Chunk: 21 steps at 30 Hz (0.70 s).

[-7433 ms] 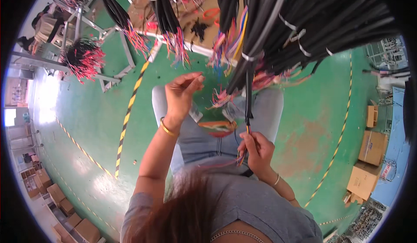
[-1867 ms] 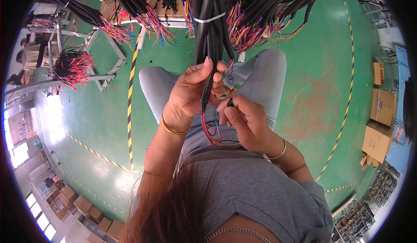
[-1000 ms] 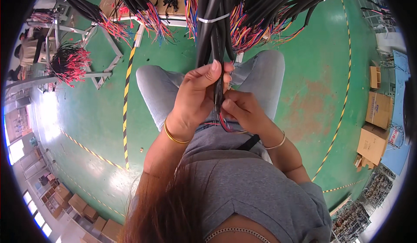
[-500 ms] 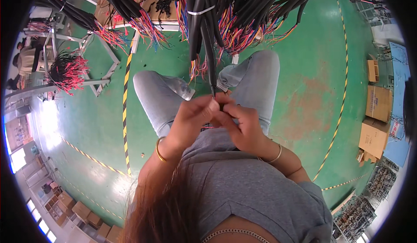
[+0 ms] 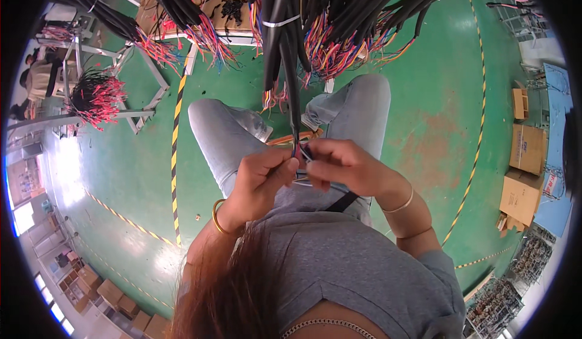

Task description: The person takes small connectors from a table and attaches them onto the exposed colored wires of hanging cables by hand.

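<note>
A black-sheathed cable [image 5: 291,96] hangs from the bundle overhead down to my lap. My left hand [image 5: 260,178] is closed on its lower end, thumb and forefinger pinched together. Beside it, my right hand [image 5: 351,166] has its fingers curled and closed at thin dark and pale wires by the cable end. Exactly what those right fingers grip is hidden. Below the right hand lies a black strip [image 5: 343,202] across my lap; whether it joins the hand I cannot tell. Colored wire ends [image 5: 274,98] dangle just left of the cable.
More black cable bundles [image 5: 357,11] with frayed colored wires hang across the top, bound by white ties [image 5: 280,22]. Behind them stands a work table [image 5: 203,11]. A metal rack [image 5: 130,114] carries red-tipped wires [image 5: 97,99] at left. Cardboard boxes [image 5: 526,151] line the right.
My right hand has moved right, apart from the left, and its fingers have shifted on the cable end. The left hand has lowered slightly. The black strip has come into sight.
</note>
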Tool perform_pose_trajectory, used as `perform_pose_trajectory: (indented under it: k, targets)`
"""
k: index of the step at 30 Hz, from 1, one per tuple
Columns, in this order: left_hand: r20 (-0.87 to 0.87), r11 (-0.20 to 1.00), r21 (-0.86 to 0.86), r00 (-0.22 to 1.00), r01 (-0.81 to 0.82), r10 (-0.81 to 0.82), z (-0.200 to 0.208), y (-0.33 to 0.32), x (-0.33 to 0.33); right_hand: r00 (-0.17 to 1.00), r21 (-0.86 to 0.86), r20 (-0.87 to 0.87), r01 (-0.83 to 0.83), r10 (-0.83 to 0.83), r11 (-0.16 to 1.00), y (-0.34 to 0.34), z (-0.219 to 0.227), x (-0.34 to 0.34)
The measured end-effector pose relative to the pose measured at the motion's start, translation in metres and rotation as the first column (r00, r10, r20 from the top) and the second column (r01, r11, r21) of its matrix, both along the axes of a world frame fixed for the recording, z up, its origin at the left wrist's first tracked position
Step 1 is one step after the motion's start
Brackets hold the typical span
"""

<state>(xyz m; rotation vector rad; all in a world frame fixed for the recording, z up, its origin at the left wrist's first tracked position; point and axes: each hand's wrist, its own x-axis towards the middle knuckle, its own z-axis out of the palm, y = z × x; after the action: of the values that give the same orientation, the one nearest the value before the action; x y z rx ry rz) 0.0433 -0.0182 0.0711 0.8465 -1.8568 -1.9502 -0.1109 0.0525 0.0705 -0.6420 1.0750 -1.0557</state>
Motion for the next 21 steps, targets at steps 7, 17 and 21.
perform_pose_trajectory:
  k: [7, 17, 21]
  targets:
    - [-0.036, 0.995, -0.036, 0.995, 0.095, -0.097, 0.013, 0.006, 0.024, 0.972, 0.106, 0.233, -0.058, 0.032, 0.993, 0.007, 0.016, -0.004]
    - [0.065, 0.284, 0.947, 0.955, -0.15, 0.289, 0.036, 0.009, 0.036, 0.821, 0.275, 0.537, 0.045, -0.192, 0.96, 0.035, 0.025, -0.012]
    - [0.065, 0.33, 0.933, 0.969, -0.143, 0.236, 0.039, 0.006, 0.042, 0.857, 0.285, 0.47, 0.077, -0.21, 0.955, 0.043, 0.027, -0.018]
